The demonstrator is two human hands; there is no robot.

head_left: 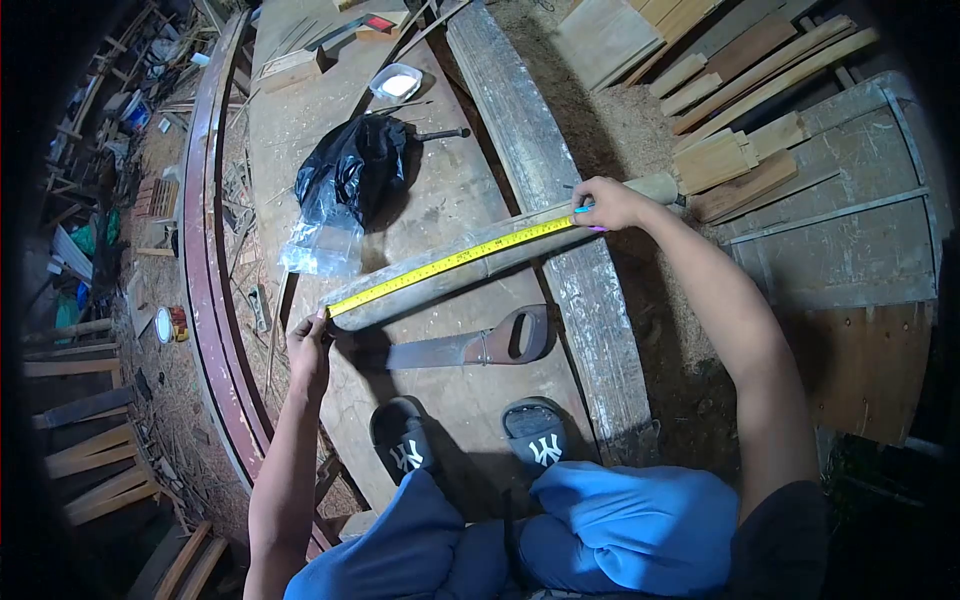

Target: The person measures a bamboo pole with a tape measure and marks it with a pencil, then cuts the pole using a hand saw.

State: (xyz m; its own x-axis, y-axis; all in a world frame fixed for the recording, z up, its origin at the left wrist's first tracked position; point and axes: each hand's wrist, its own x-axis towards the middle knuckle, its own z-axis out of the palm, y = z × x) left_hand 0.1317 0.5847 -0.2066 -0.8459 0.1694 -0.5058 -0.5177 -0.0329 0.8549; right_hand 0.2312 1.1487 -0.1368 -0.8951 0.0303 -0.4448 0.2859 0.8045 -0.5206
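A yellow tape measure (450, 262) is stretched along a long grey piece of wood (425, 290) that lies across the worktop. At the wood's left end, my left hand (308, 352) is closed, fingertips pinching the end of the tape. My right hand (612, 204) is closed on the tape near the wood's other end. Small blue and pink parts and a thin dark tip show at its fingers; what they belong to I cannot make out. Just below the wood lies a handsaw (470, 348), its brown handle to the right.
Beyond the wood are a black plastic bag (365, 165), a clear plastic bag (325, 248) and a white tub (396, 83). A thick weathered beam (535, 150) runs along the right of the worktop. Boards (735, 165) are stacked at the right. My sandalled feet (535, 432) rest near the saw.
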